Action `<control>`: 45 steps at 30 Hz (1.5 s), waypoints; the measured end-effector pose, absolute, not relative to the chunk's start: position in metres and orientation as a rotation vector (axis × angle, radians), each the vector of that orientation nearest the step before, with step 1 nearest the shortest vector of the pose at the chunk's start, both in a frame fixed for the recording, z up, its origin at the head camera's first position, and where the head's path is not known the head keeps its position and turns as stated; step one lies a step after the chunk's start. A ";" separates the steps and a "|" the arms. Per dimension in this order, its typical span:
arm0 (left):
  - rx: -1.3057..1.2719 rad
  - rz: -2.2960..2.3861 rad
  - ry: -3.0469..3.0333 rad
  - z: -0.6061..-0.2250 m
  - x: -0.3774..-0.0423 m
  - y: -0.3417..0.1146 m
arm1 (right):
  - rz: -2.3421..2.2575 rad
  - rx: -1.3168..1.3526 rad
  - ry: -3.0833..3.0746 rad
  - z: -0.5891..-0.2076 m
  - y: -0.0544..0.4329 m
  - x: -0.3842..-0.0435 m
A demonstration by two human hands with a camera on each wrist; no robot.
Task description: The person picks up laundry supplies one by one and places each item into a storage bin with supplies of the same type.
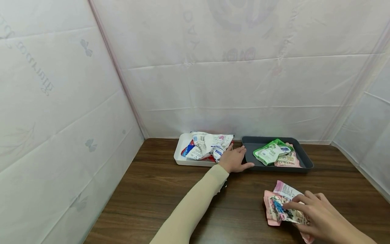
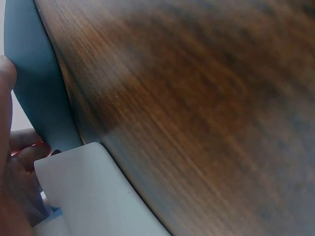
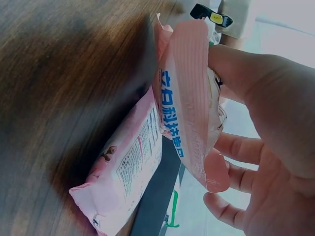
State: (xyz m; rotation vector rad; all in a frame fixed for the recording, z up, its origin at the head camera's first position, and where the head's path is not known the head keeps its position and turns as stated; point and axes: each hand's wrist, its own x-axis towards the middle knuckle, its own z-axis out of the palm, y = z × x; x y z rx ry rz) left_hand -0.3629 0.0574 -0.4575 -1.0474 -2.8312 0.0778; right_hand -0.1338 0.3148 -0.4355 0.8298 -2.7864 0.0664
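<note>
My right hand (image 1: 317,213) pinches a pink snack packet (image 1: 271,203) between thumb and fingers, over the near right of the table. Under and behind it, a second pink packet (image 1: 287,190) with printed text lies on the wood; the right wrist view shows that packet's back side. My left hand (image 1: 233,160) is spread where the white tray (image 1: 178,149) and the dark grey tray (image 1: 249,145) meet. Its fingers reach over the white tray's right end, and the thumb points toward the grey tray's front wall.
White bags (image 1: 207,142) and a blue-and-red packet (image 1: 188,149) fill the white tray. In the grey tray, a green-and-white pouch (image 1: 271,152) overlaps a pink packet (image 1: 287,161). A pale fabric wall (image 1: 243,88) stands right behind both trays.
</note>
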 end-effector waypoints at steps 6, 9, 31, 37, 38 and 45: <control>-1.044 0.078 -2.830 -0.456 -0.362 0.056 | 0.070 0.841 -2.734 -0.435 0.314 -0.136; -1.042 0.085 -2.831 -0.456 -0.362 0.056 | 0.077 0.850 -2.682 -0.434 0.314 -0.137; -1.039 0.096 -2.855 -0.459 -0.366 0.060 | 0.057 0.861 -2.587 -0.427 0.319 -0.146; -1.042 0.102 -2.852 -0.460 -0.367 0.060 | 0.064 0.858 -2.590 -0.425 0.322 -0.148; -1.042 0.102 -2.851 -0.460 -0.366 0.059 | 0.066 0.860 -2.586 -0.424 0.322 -0.148; -1.047 0.109 -2.842 -0.462 -0.367 0.059 | 0.075 0.856 -2.565 -0.424 0.324 -0.153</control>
